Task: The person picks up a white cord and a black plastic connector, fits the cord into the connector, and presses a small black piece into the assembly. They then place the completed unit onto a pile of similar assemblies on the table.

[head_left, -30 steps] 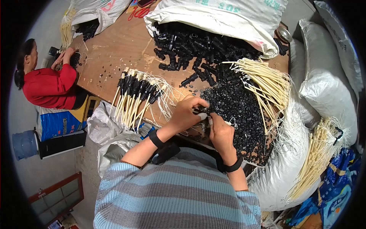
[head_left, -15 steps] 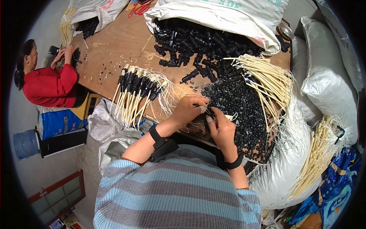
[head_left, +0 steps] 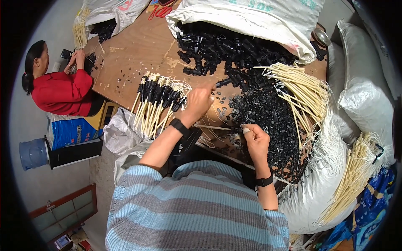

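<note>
My left hand (head_left: 200, 101) reaches over the table, its fingers curled, with the fingertips on a black plastic fitting (head_left: 223, 83) at the near edge of the pile. Much of that fitting is hidden by the fingers. My right hand (head_left: 256, 141) pinches a thin white string (head_left: 242, 125) above the small black pieces; a white wrap shows on one digit. Between the hands lies a pale stick (head_left: 213, 127). Left of my left hand rests a bundle of pale sticks with black fittings (head_left: 157, 100) and white strings at their upper ends.
A white sack (head_left: 251, 19) spills black fittings (head_left: 234, 52) onto the wooden table (head_left: 134, 50). Small black pieces (head_left: 268, 121) are heaped beside more pale sticks (head_left: 299, 90). Full white sacks (head_left: 364, 71) stand at right. A person in red (head_left: 60, 92) works at the far left.
My hands have come apart. The left moved up and away to the black fittings, while the right stayed near the small pieces. The whole view shifted slightly.
</note>
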`<state>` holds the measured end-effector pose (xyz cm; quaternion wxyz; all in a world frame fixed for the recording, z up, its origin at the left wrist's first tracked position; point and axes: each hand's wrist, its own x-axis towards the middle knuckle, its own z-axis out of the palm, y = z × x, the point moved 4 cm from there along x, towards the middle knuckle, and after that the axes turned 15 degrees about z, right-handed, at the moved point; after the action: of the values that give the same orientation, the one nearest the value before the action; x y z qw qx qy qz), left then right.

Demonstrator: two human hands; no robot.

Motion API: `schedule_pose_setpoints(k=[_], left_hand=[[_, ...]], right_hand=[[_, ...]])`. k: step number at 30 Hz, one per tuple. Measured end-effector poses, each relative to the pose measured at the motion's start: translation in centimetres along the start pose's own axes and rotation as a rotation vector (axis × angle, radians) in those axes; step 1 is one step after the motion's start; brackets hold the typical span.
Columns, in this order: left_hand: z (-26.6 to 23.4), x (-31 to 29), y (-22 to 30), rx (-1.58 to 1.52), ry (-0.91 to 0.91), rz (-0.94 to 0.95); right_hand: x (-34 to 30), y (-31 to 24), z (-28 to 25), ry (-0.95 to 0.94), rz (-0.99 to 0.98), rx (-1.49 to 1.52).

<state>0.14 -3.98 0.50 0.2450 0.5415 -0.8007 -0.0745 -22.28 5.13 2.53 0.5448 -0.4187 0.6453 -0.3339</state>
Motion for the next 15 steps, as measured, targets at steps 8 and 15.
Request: schedule_pose_setpoints(k=[8,15], left_hand=[[0.0,0.0,0.9,-0.269,0.007,-0.017],[-0.8,-1.8,11.3,-0.671,0.100,0.327]], right_hand=[[0.7,0.8,-0.2,0.000,0.162,0.201],[1.6,1.6,1.2,-0.065,0.118,0.341]])
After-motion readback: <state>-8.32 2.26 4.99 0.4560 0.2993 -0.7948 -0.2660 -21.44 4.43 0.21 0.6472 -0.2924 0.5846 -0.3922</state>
